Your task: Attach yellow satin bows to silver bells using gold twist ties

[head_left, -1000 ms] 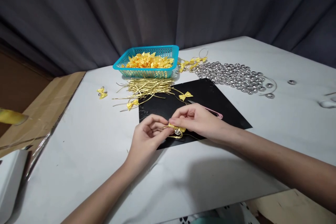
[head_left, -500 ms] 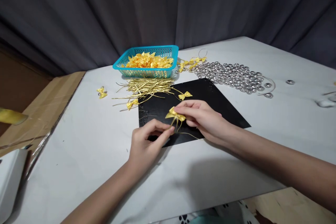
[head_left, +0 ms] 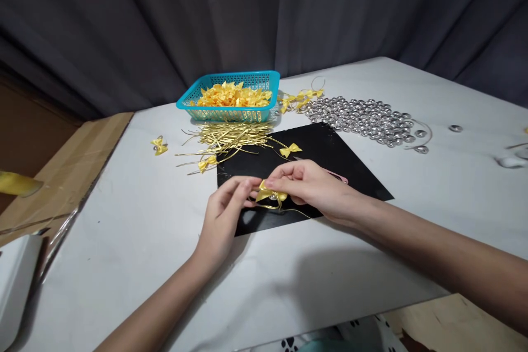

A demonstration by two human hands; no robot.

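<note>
Lower than half a second ago, the yellow bow (head_left: 268, 192) now shows a silver bead (head_left: 272, 197), and the left thumb has lifted away from the cord ends it was by. The bow is held just above the black sheet (head_left: 355, 168), pinched between thumb and forefinger of the right grip (head_left: 315, 184). The left grip (head_left: 220, 206) has its thumb raised and its fingers at the bow's left end; whether they hold anything I cannot tell.

Gold cord (head_left: 270, 207) loops below the bow. Left slack, it could let the bead twist or slide, and a hard tug might crush the ribbon or pull the bow from that single pinch. Its loose strand trails toward the right wrist and could snag there. Close behind the right knuckles lies a pink-handled tool (head_left: 341, 178) with a pointed tip; a careless backward move could prick a finger.

Farther out, the crossed cord pile (head_left: 235, 136) could tangle with a loose bow (head_left: 207, 163) if either is dragged. Beyond, on the white surface (head_left: 144, 253), the heaped silver beads (head_left: 363, 115) might scatter if an arm brushes them. The turquoise basket (head_left: 228, 108) seems at little risk.
</note>
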